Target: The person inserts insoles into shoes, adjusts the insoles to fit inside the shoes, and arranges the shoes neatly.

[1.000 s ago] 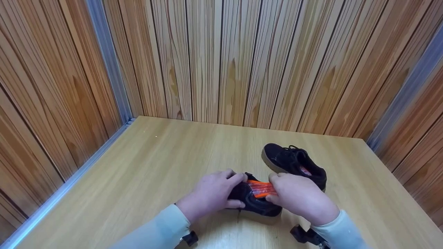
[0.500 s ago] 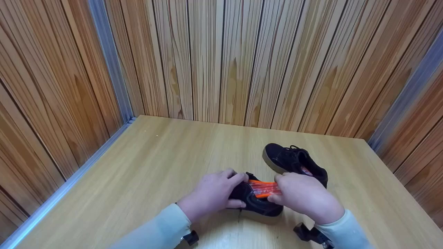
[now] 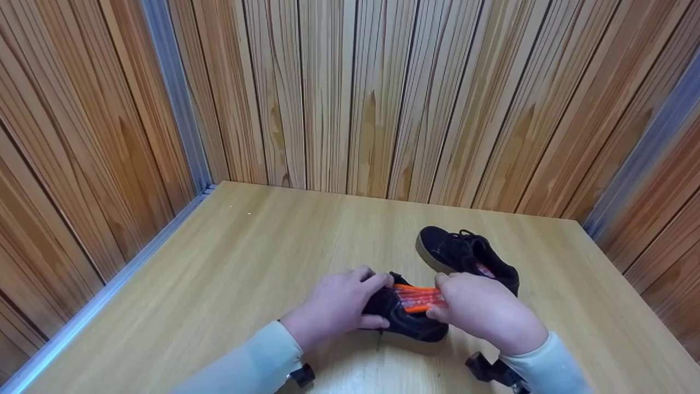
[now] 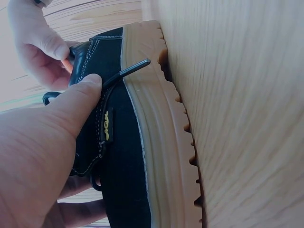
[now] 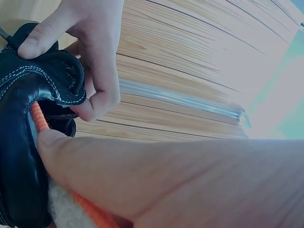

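A black lace-up shoe (image 3: 418, 327) with a tan sole rests on the table, toe to the left. My left hand (image 3: 342, 300) grips its front, thumb on the near side and fingers over the far side. An orange-edged insole (image 3: 420, 299) with a red and grey pattern lies partly within the shoe's opening. Its heel end is pinched by my right hand (image 3: 484, 312), which covers that end. In the right wrist view, pale fluffy material (image 5: 66, 206) shows under the orange edge (image 5: 39, 115). A loose lace end (image 4: 133, 69) hangs over the shoe's side in the left wrist view.
A second black shoe (image 3: 440, 249) stands behind my right hand, with a pale reddish lining (image 3: 484, 269) showing inside. The wooden table (image 3: 273, 241) meets plank-patterned walls (image 3: 328, 98) at the back and sides.
My right hand has shifted slightly right with the insole's heel end, and a little more of the insole shows. My left hand keeps its grip on the shoe's front.
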Demonstrator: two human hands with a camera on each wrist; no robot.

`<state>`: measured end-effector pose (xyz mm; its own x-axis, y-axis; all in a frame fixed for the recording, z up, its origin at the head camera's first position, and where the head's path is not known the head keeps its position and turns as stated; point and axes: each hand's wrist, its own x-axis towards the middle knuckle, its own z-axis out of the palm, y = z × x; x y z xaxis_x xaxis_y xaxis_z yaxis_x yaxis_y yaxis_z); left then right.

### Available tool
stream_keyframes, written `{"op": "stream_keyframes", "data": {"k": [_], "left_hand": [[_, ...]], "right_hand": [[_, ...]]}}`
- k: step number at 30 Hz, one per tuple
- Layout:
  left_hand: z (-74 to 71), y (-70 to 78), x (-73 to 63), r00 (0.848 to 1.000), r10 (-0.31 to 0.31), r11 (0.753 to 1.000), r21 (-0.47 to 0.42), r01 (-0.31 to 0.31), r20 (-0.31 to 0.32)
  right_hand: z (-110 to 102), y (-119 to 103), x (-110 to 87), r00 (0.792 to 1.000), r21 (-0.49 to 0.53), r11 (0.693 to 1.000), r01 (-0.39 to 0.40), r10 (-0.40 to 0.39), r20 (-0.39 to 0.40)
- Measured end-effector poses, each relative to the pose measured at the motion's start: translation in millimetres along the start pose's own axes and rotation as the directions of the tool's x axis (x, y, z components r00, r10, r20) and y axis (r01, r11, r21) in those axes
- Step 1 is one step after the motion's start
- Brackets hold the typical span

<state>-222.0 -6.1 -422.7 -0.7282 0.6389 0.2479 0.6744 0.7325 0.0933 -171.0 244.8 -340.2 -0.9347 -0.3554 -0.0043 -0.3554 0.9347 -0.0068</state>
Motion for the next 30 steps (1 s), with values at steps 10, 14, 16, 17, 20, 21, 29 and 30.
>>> {"op": "stream_keyframes", "data": {"k": [10, 14, 16, 17, 20, 21, 29, 30], "left_hand": [[0.0, 0.3, -0.3, 1.000, 0.006, 1.000, 0.007, -0.006, -0.014], [0.8, 0.3, -0.4, 1.000, 0.016, 0.999, 0.042, -0.015, -0.026], [1.5, 0.0, -0.2, 0.999, 0.020, 0.998, 0.058, -0.019, -0.027], [1.9, -0.3, -0.2, 0.999, 0.023, 0.998, 0.063, -0.021, -0.027], [2.1, -0.5, -0.3, 0.999, 0.023, 0.998, 0.060, -0.021, -0.025], [2.2, -0.7, -0.4, 0.999, 0.022, 0.998, 0.058, -0.020, -0.024], [0.5, -0.5, -0.4, 1.000, 0.014, 0.999, 0.040, -0.013, -0.019], [0.4, -0.4, -0.3, 1.000, 0.013, 0.999, 0.040, -0.012, -0.019]], "right_hand": [[2.2, -1.2, 0.1, 0.999, -0.031, 0.999, 0.032, -0.033, -0.029], [4.2, -2.7, 1.4, 0.998, -0.047, 0.998, 0.037, -0.039, -0.039], [5.1, -3.2, 1.7, 0.998, -0.046, 0.998, 0.036, -0.037, -0.041], [5.5, -3.5, 1.8, 0.999, -0.043, 0.998, 0.034, -0.036, -0.041], [6.1, -4.5, 2.3, 0.999, -0.031, 0.999, 0.021, -0.022, -0.027], [6.1, -4.8, 2.6, 1.000, -0.024, 1.000, 0.014, -0.014, -0.021], [5.5, -6.6, 3.1, 1.000, -0.017, 1.000, 0.006, -0.006, -0.018], [5.7, -6.6, 2.9, 1.000, -0.018, 1.000, 0.008, -0.008, -0.021]]}}
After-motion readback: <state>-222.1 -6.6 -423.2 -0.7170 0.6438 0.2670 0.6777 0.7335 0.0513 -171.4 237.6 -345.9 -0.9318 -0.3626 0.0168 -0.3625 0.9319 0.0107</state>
